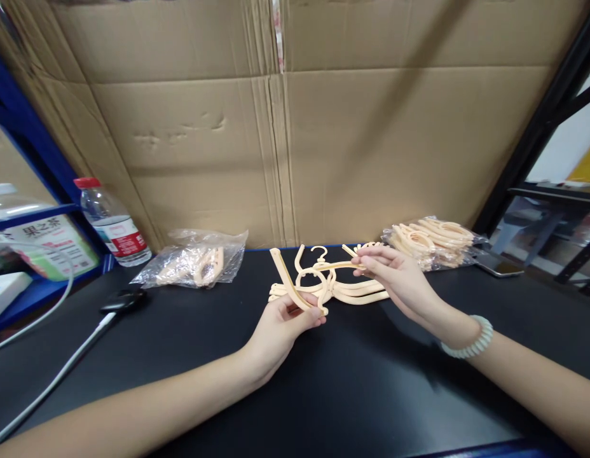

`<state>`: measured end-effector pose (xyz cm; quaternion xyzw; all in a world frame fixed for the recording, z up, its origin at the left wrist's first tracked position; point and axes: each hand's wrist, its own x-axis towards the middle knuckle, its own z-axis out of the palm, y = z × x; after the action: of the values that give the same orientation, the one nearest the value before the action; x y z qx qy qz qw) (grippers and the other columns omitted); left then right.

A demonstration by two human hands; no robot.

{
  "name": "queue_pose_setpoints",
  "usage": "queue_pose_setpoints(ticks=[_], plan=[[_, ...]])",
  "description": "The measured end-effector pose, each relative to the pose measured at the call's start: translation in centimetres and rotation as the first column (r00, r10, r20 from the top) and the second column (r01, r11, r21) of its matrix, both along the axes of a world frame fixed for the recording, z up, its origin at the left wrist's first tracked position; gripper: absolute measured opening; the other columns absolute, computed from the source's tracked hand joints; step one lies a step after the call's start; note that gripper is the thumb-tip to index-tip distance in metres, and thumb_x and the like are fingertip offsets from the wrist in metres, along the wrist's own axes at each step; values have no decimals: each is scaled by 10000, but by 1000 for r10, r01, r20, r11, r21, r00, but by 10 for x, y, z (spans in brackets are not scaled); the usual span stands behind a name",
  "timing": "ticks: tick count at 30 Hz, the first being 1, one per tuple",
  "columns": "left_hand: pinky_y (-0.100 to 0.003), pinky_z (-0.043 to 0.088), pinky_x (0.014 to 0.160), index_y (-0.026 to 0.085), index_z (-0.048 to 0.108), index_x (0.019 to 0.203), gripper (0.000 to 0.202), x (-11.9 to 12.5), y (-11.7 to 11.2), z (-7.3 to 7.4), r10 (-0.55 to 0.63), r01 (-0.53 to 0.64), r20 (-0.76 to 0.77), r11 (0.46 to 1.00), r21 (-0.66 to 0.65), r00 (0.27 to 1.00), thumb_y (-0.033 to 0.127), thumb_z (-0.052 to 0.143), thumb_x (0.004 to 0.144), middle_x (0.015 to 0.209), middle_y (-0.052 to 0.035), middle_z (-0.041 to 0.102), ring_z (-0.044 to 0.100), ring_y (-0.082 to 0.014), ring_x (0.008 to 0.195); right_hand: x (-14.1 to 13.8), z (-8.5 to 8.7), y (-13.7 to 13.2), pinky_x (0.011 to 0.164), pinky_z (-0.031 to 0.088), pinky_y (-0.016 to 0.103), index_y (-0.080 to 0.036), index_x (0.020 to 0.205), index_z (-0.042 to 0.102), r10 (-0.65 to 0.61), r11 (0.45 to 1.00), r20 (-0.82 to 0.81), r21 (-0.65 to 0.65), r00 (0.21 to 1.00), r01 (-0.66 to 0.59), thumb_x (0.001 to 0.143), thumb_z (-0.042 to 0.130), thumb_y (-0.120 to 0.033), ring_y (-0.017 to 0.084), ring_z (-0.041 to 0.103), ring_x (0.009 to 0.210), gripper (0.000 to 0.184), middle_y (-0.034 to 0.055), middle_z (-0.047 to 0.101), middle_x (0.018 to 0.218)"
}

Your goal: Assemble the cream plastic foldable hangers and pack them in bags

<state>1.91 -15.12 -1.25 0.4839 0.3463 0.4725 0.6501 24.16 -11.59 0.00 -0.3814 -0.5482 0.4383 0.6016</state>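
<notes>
My left hand (pixel 280 334) is closed on a curved beige plastic hanger arm (pixel 286 277), which slants up and to the left. A short curved end of it shows by my fingertips. Between thumb and fingers, my right hand (pixel 402 280) pinches the end of another beige hanger arm (pixel 337 265). Whether the two arms join cannot be made out. Behind and under them, several beige folding hangers (pixel 362 294) lie on the black table (pixel 314 394), with a hook (pixel 318 252) pointing away from me. My right hand covers part of this pile.
At the back left lies a clear bag of beige parts (pixel 209 267); a fuller bag (pixel 426 238) lies at the back right, beside a phone (pixel 499 264). A red-capped bottle (pixel 121 235), a black device (pixel 123 300) and a white cable (pixel 61 372) are on the left. Cardboard (pixel 204 140) stands behind.
</notes>
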Motion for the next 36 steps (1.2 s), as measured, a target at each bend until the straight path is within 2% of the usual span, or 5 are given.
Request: queue_pose_setpoints(ticks=[6, 10, 16, 22, 36], plan=[[-263, 494, 784, 137, 649, 797, 242, -1, 1, -2, -19, 19, -12, 1000, 21, 1000, 233, 829, 669, 773, -10, 650, 592, -122, 761, -12, 1, -15, 835, 521, 362, -234, 1069, 652, 41, 993, -95, -105, 995, -51, 644, 812, -267, 156, 663, 796, 456, 43, 643, 1036], [-273, 480, 799, 138, 643, 792, 239, -2, 2, -2, -34, 34, -13, 999, 28, 999, 214, 830, 664, 784, -13, 657, 595, -129, 769, -19, -2, -23, 904, 509, 376, -275, 1206, 581, 151, 968, -195, -169, 969, -185, 649, 794, -198, 157, 655, 874, 600, 50, 596, 1141], [-307, 451, 856, 150, 648, 776, 192, -4, 4, -4, -105, 107, -33, 992, 62, 994, 217, 806, 689, 776, 2, 643, 593, -139, 785, -31, -12, -31, 976, 471, 410, -197, 1031, 640, 378, 884, -226, -198, 898, -423, 702, 776, -225, 202, 648, 970, 358, 54, 680, 977], [-309, 438, 866, 155, 619, 740, 187, -5, 6, -4, -164, 165, -20, 985, 46, 986, 194, 796, 695, 772, 6, 646, 594, -141, 798, -34, -16, -30, 852, 491, 329, -189, 869, 642, 395, 896, -84, -183, 915, -403, 712, 772, -245, 175, 630, 913, 212, 32, 673, 940], [-312, 446, 820, 150, 648, 740, 132, -8, 8, -6, -239, 243, -54, 965, 101, 970, 190, 771, 715, 740, -20, 676, 616, -165, 776, -37, -16, -30, 729, 509, 304, -176, 818, 624, 461, 880, 40, -152, 887, -450, 726, 765, -326, 143, 616, 746, 226, 13, 654, 804]])
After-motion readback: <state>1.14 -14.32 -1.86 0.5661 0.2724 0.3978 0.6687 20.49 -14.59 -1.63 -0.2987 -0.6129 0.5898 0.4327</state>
